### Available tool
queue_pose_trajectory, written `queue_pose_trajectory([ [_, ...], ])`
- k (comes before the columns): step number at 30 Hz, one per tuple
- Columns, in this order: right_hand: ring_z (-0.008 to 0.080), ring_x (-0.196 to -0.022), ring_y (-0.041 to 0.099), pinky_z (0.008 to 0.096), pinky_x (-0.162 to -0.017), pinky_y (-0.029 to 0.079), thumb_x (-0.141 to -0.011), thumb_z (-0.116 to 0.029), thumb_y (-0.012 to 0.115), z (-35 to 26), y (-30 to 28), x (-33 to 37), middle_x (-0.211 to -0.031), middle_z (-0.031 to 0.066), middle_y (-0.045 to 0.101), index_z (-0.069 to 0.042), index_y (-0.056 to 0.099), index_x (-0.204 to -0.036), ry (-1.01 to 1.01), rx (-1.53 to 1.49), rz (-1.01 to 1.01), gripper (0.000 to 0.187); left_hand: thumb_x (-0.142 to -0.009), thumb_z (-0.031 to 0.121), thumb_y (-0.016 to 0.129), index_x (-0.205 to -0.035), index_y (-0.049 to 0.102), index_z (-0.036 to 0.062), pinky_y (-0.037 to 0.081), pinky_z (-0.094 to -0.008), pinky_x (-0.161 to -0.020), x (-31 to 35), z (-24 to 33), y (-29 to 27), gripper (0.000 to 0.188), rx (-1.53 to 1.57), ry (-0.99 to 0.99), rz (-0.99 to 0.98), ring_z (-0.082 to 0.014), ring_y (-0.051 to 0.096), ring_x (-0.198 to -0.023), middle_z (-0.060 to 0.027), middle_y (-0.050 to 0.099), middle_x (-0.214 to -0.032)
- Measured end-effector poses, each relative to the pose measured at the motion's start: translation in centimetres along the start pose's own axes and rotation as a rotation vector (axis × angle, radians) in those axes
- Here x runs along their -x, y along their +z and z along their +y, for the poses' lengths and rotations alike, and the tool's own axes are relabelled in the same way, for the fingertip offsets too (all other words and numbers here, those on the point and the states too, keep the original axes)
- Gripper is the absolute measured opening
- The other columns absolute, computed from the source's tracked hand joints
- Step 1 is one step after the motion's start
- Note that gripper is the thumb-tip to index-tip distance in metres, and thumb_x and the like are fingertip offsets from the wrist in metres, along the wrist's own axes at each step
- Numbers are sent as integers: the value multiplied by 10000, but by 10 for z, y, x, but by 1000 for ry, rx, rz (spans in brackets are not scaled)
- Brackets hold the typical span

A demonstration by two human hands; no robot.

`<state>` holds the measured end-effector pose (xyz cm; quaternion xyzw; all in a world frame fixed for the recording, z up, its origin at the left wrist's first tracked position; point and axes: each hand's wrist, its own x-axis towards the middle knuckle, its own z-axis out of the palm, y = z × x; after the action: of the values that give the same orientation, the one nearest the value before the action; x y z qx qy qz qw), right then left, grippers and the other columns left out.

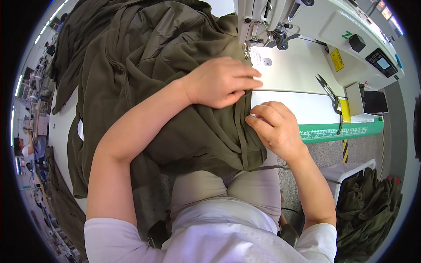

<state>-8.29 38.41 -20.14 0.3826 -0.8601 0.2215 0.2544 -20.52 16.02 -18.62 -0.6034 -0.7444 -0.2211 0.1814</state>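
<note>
A large olive-brown garment [175, 136] spreads in loose folds across the sewing table and hangs over the front edge above my lap. My left hand [221, 82] lies across its right edge, fingers stretched out to the right and thumb apart, just short of the presser foot [247, 52]. Nearer to me, my right hand [275, 128] is closed, with thumb and forefinger pinching the garment's edge. A narrow folded strip runs along that edge, down to a corner below the right hand. Part of the edge is hidden beneath my left hand.
The white sewing machine [324, 26] stands at the far right. On its table lie black-handled scissors [337, 103], beside a small white box [354, 100] with dark cloth. A green ruler strip [333, 132] lines the front edge. Dark green cloth [368, 210] fills a bin at the lower right.
</note>
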Motion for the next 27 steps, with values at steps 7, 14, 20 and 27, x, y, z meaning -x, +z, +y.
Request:
queue_pose_trajectory([
  [7,290,-880,663,407,-773,570,-677,-18,746,3,4,1,-981,74,697,-55,703,-911,-59,-46,44,241,-754,71,744,-1016,736,91,541,-353,-736,6,40,-8,263,53,14,-101,-220,656,-864,-19,713,-1093],
  [14,292,-941,654,411,-808,563,-680,-34,760,5,2,3,-958,58,706,-54,708,-899,-42,-71,40,226,-769,72,752,-954,712,70,533,-329,-622,8,117,-27,189,35,176,-96,-219,660,-788,-36,702,-987],
  [20,290,-991,635,429,-848,547,-689,-41,791,4,2,3,-949,36,704,-55,710,-884,-89,29,104,212,-848,111,768,-1008,734,67,597,-298,-670,9,156,-3,170,382,145,170,-211,706,-881,-86,706,-1096],
  [27,320,-1017,629,429,-877,532,-734,-64,814,-1,2,7,-976,59,706,-52,701,-855,-3,-17,155,166,-862,108,769,-1068,749,80,611,-301,-699,12,157,-4,209,461,131,234,-217,711,-913,-99,693,-1174],
])
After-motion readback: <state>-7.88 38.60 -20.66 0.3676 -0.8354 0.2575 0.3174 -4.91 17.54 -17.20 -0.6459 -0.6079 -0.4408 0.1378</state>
